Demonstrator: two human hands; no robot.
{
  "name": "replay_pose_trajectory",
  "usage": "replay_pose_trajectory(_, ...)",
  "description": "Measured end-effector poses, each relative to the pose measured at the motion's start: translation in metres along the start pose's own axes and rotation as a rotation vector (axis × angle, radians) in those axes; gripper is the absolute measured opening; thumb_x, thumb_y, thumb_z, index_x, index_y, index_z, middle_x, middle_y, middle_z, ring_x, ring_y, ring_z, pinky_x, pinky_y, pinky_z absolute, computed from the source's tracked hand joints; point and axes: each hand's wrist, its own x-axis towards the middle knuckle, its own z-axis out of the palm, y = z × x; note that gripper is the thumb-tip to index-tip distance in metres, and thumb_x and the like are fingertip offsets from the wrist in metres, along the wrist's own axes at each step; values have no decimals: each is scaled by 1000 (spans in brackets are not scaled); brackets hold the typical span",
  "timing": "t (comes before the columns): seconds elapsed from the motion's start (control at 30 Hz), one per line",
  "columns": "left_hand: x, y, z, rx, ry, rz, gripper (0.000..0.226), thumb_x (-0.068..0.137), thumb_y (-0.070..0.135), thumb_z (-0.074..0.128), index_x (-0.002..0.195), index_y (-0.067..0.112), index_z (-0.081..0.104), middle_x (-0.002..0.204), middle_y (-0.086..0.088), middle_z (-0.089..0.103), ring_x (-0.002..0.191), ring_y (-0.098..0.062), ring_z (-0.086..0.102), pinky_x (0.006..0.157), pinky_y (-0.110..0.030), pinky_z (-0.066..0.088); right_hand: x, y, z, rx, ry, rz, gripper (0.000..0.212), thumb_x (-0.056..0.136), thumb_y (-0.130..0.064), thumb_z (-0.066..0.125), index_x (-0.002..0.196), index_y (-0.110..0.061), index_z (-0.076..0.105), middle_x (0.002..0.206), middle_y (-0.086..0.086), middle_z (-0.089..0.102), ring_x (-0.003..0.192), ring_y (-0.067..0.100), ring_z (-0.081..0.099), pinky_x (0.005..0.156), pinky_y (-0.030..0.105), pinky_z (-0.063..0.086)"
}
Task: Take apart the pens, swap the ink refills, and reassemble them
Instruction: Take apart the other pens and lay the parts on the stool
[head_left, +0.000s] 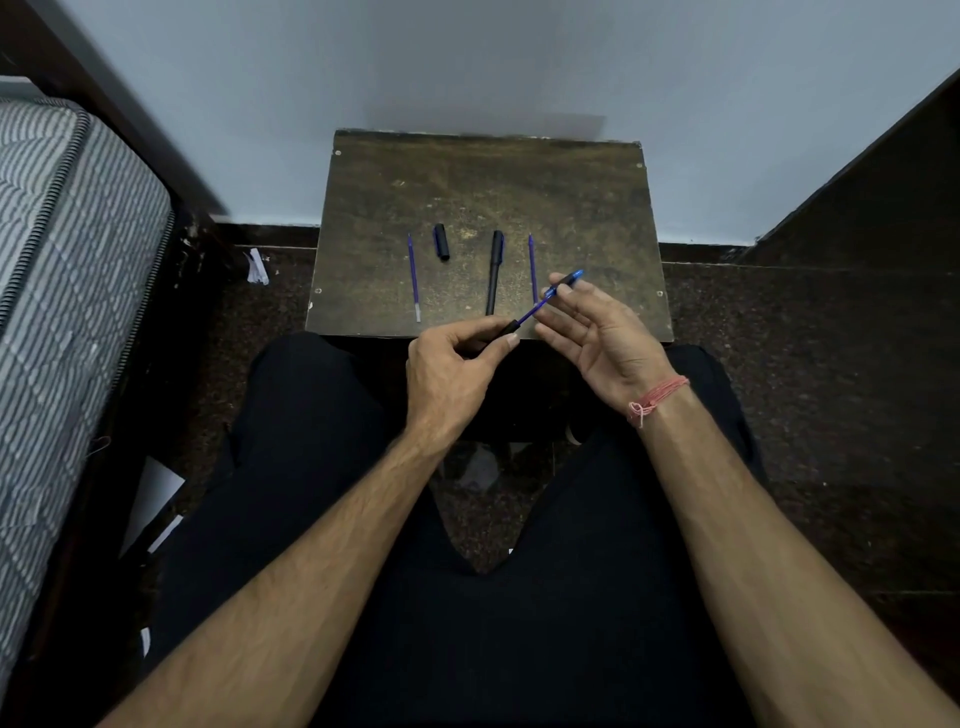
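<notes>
Worn brown table (571, 208) stands against a pale wall. Left hand (452, 364) curls around a black barrel (506, 330); right hand (597, 332) pinches a blue pen section (563, 283), a blue refill (532, 312) bridging them. Beyond the hands lie two refills (414, 275), a black cap (441, 241) and a black pen (494, 273)

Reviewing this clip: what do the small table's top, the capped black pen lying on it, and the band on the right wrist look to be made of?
Table top: apparently wood or laminated board, dull brown, worn and scuffed, with screw heads at the corners.
Capped black pen: probably plastic, smooth and matte with a faint sheen on the cap.
Wrist band: pink-red thread or string, several strands wound together, with a loose knotted end.
</notes>
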Motion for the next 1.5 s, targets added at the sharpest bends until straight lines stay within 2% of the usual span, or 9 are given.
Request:
replay_pose_trajectory(0.33, 2, -2, 1, 10, 12, -4, 26, 92, 36, 94, 117, 33, 90, 102, 17, 88, 97, 0, 83, 98, -37, 69, 1, 0, -2, -6, 10, 4, 11, 106, -15, 69, 114, -15, 77, 101, 3, 79, 94, 15, 80, 85, 31, 66)
replay_pose_trajectory(0.57, 3, -4, 2, 4, -13, 18, 25, 95, 41, 91, 119, 37, 89, 100, 21, 87, 96, -1, 83, 94, -38, 70, 1, 11, 5, -339, -52, -25, 10, 104, -14, 73, 111, -17, 79, 104, 3, 81, 100, 13, 79, 98, 35, 63)
replay_pose_trajectory(0.87, 3, -4, 1, -20, -43, 29, 27, 98, 41, 88, 123, 33, 88, 112, 16, 88, 108, -1, 82, 100, -38, 69, 2, 17, 6, -453, 16, -106, 10, 94, -26, 87, 90, -25, 78, 100, 4, 82, 98, 16, 78, 88, 33, 63)
replay_pose_trajectory(1.07, 1, -1, 3, -30, -84, 44, 24, 103, 37, 83, 125, 28, 88, 115, 13, 88, 111, -6, 82, 103, -42, 67, 4, 11, 4, -275, -83, -153, 21, 105, -16, 72, 126, -18, 76, 118, 6, 81, 100, 15, 78, 91, 35, 65)
replay_pose_trajectory(1.17, -1, -1, 4, -24, -90, 37, 22, 101, 34, 86, 123, 27, 89, 109, 14, 88, 105, -3, 83, 101, -40, 68, 4, 9, 2, -261, -46, -191, 22, 101, -8, 74, 123, -3, 76, 107, 10, 83, 84, 13, 76, 82, 28, 66)
replay_pose_trajectory(1.3, -2, -2, 5, -3, -83, 46, 31, 97, 35, 90, 125, 23, 88, 109, 11, 88, 103, 1, 83, 100, -33, 68, 4, 13, 6, -306, 42, -203, 25, 83, -21, 92, 95, -15, 71, 86, 9, 71, 70, 16, 67, 64, 23, 59)
replay_pose_trajectory(1.4, -1, -1, 6, -54, -83, 30, 28, 99, 35, 89, 125, 26, 87, 111, 14, 88, 103, 0, 83, 101, -34, 68, 6, 16, 9, -263, -43, -144, 34, 87, -34, 87, 115, -18, 75, 104, 2, 78, 83, 12, 74, 75, 28, 63)
replay_pose_trajectory(1.47, 0, -2, 6, -59, -75, 29, 24, 99, 36, 89, 122, 29, 87, 107, 18, 88, 100, -1, 84, 98, -34, 69, 7, 17, 10, -246, -80, -144, 27, 99, -28, 78, 124, -18, 77, 121, 6, 81, 90, 14, 73, 79, 27, 63)
replay_pose_trajectory(1.5, 0, -2, 5, -61, -68, 20, 25, 98, 36, 89, 122, 29, 87, 106, 17, 88, 99, -1, 84, 98, -34, 69, 7, 17, 9, -260, -63, -160, 20, 101, -21, 77, 120, -16, 78, 118, 7, 82, 87, 13, 72, 77, 25, 62)
